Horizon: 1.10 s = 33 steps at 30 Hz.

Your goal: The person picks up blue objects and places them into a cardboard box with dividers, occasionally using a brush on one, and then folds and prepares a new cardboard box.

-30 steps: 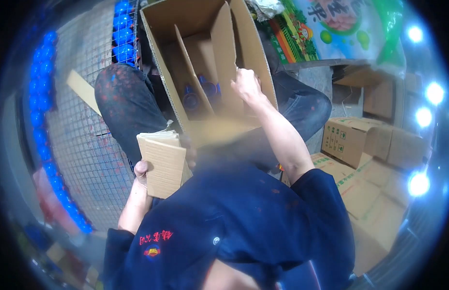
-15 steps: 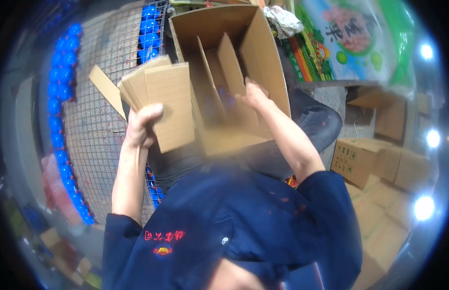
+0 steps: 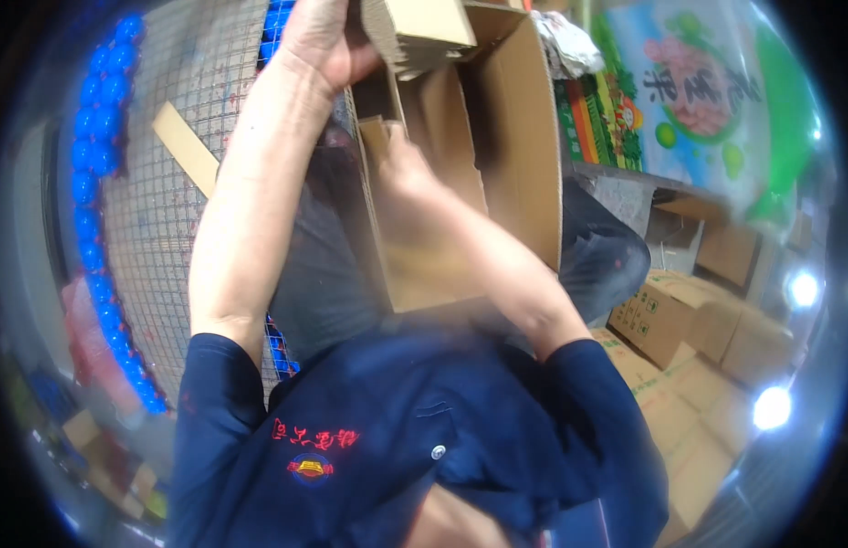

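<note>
An open cardboard box stands between my legs, with upright cardboard dividers inside it. My left hand grips a stack of cardboard pieces above the box's far left corner; part of the stack is beyond the top of the picture. Inside the left side of the box, my right hand pinches a cardboard divider, its fingers slightly blurred. The stack and my left arm hide some of the box's far end.
To the left lies a wire mesh with rows of blue balls and a loose cardboard strip. A colourful printed plastic sack and a crumpled white cloth are at the far right. Closed cartons sit at the right.
My left hand has carried the stack up and right, over the box's far end. My right hand has shifted left inside the box and now pinches a divider there.
</note>
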{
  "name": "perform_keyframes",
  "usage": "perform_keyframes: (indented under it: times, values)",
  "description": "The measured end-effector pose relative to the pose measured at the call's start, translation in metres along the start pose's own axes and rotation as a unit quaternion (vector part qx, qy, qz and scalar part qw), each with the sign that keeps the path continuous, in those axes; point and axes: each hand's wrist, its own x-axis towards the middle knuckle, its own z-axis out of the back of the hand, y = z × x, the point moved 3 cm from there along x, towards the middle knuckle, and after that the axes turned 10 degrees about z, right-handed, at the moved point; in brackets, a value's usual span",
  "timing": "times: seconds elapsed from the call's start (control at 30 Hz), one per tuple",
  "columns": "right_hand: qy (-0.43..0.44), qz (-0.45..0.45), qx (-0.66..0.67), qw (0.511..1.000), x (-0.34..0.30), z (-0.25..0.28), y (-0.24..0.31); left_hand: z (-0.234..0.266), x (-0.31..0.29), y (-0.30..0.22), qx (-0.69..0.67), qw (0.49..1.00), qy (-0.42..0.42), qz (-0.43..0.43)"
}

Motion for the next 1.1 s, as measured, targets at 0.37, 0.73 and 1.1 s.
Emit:
perform_keyframes:
  times: [0.37,0.73,1.1]
  values:
    - [0.050,-0.158,-0.063,0.984,0.041,-0.174,-0.178,0.016,0.008,-0.004,-0.028,0.995,-0.084,-0.040]
    - [-0.166,0.090,0.700,0.689,0.014,0.134,0.047,-0.001,-0.002,0.008,0.323,0.936,-0.142,-0.014]
    - [-0.125,-0.224,0.103,0.961,0.049,-0.017,-0.176,-0.002,0.008,0.010,0.049,0.992,-0.108,0.031]
